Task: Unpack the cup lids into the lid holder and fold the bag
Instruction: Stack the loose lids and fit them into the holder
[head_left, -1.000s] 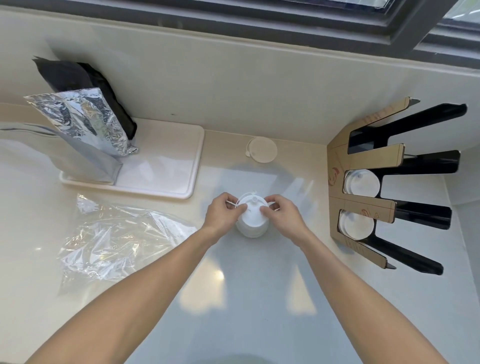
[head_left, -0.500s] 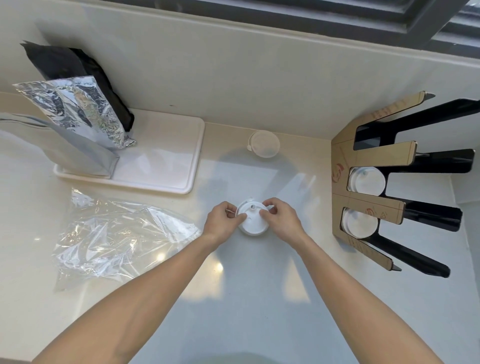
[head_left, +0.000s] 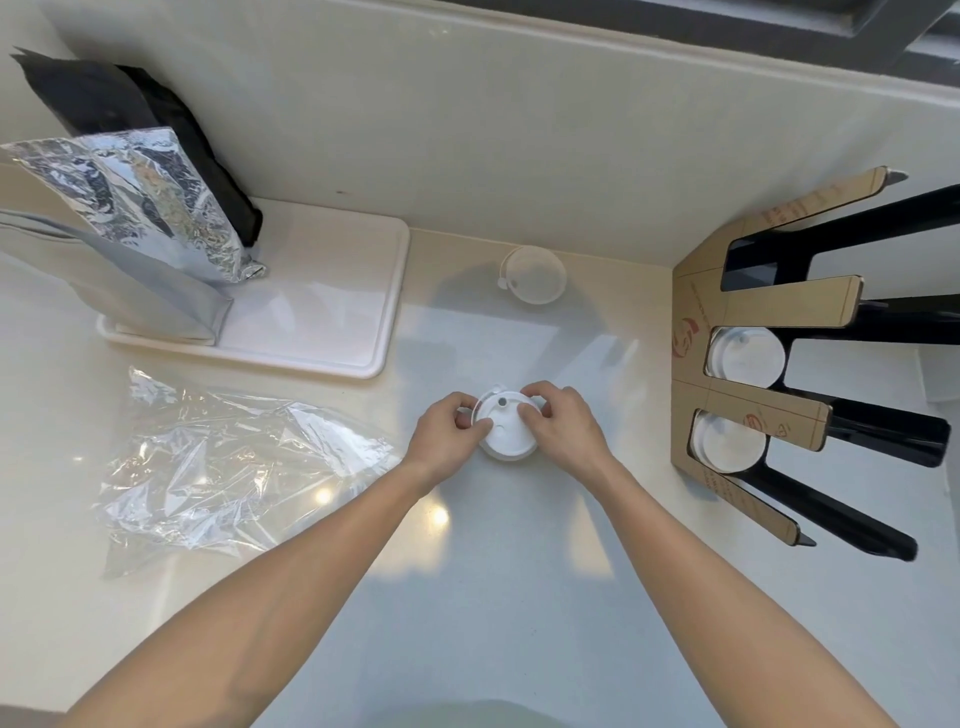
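Note:
A short stack of white cup lids (head_left: 506, 436) sits on the counter in the middle. My left hand (head_left: 449, 434) pinches its left rim and my right hand (head_left: 563, 426) grips its right side, fingers over the top lid. One single white lid (head_left: 535, 274) lies apart near the back wall. The empty clear plastic bag (head_left: 228, 457) lies crumpled and flat on the counter to the left. The black and cardboard lid holder (head_left: 753, 410) stands at the right, with lids in two slots (head_left: 747, 357) (head_left: 727, 441) and the top slot empty.
A white tray (head_left: 332, 312) at the back left carries silver foil bags (head_left: 140, 208) and a black bag (head_left: 130, 119). The back wall rises close behind, and a window frame runs along the top.
The lid stack has dropped lower between my hands and now rests on the counter. Both hands stayed on it, and the camera tilted slightly.

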